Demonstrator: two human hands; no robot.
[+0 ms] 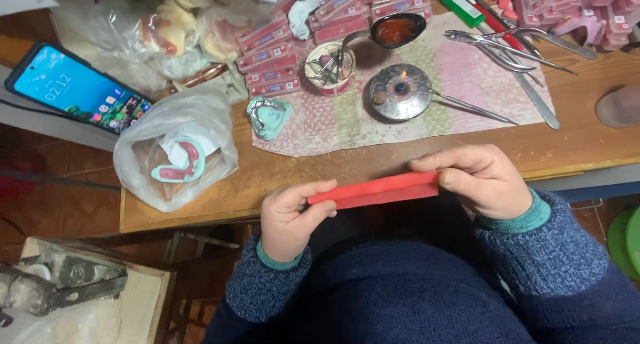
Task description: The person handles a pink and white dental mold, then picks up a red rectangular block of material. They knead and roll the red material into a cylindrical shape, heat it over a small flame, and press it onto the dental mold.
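Over the near edge of the wooden bench (pixel 373 159), a folded red wax strip (pixel 377 189) was held level between both hands, the left hand (pixel 291 217) with its grip pinched shut on one end and the right hand (pixel 477 177) closed on the other, hiding that end. Beyond it on a patterned cloth (pixel 347 121) burned a small metal spirit lamp (pixel 400 91). A clear plastic bag (pixel 175 151) partly veiled a pink and teal dental model (pixel 179 164), and a phone (pixel 77 87) lay left.

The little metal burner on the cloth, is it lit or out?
Lit. A small orange flame shows at the wick on top of the round metal burner, on the patterned cloth.
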